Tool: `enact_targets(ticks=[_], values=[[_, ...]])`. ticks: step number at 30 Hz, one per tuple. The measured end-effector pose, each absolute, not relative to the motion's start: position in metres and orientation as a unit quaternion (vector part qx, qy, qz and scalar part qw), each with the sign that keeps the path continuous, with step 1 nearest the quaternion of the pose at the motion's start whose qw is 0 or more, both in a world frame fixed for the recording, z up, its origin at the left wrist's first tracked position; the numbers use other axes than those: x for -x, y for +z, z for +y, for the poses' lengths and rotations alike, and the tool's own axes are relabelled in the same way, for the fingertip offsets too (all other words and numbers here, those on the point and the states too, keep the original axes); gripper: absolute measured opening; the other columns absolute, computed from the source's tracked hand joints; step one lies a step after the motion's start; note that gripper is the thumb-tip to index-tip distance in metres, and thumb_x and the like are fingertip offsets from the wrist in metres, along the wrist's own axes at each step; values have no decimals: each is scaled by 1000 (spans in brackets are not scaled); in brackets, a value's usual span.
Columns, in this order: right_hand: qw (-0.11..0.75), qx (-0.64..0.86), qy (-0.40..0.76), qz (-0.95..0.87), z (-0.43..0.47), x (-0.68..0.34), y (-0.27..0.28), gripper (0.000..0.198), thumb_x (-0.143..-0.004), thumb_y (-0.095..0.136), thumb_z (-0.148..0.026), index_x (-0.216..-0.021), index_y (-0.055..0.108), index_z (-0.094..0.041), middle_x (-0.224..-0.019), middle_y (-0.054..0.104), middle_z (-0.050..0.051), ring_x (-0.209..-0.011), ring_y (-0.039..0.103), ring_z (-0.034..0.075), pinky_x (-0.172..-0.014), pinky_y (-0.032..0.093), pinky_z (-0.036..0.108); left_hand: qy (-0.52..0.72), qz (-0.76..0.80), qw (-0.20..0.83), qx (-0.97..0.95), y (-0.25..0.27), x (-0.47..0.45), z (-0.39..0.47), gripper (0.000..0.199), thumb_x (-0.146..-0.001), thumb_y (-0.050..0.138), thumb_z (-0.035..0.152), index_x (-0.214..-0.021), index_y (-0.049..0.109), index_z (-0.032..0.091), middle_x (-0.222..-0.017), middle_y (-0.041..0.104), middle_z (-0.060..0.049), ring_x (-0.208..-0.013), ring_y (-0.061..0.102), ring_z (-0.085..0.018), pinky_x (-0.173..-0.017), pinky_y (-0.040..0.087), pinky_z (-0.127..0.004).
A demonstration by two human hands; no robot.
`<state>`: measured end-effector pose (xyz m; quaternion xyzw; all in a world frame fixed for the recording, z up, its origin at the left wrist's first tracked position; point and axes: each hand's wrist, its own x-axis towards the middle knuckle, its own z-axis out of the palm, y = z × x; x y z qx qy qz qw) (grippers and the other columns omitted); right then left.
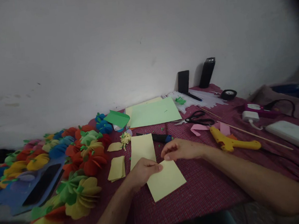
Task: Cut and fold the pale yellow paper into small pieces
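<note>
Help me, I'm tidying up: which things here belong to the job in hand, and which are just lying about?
Likely belonging: pale yellow sheet in the left hand; second yellow sheet; small yellow pieces; scissors.

Probably just lying about: black bottle; white plug; black slab.

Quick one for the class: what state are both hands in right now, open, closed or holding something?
Left hand: closed, holding a pale yellow sheet.
Right hand: curled at that sheet's top edge; whether it grips cannot be told.

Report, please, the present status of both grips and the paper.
Left grip: pinching pale yellow sheet. Right grip: at its far edge. Close by: second yellow sheet, partly hidden by left grip.
</note>
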<state>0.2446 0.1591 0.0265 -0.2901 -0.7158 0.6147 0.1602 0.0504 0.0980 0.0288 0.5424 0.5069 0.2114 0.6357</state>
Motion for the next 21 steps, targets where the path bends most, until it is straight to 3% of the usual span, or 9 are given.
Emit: enact_targets(ticks=[7,13,21], values=[[151,289,602,-729,151,-233,3,22,-68,56,-33,-74,63,-13,-58,54,-3,-52,44,7,-50,33,18,184,512,583,-604,23,-53,99,48,-63,52,56,-44,36,15,-46,22,7,-44,17,-5,-43,11,-23],[167,298,602,-722,152,-234,-2,16,-65,57,-28,-69,63,-14,-55,53,-4,-49,42,6,-47,31,18,168,486,607,-606,18,-52,98,46,-67,46,56,-51,42,14,-48,28,6,-45,23,-6,-43,14,-22],[164,320,630,-688,163,-245,11,17,-62,60,-29,-67,63,-13,-55,55,-3,-48,45,7,-49,35,19,209,476,604,-604,22,-51,101,37,-72,50,42,-53,53,10,-48,42,4,-45,34,-6,-45,24,-20]])
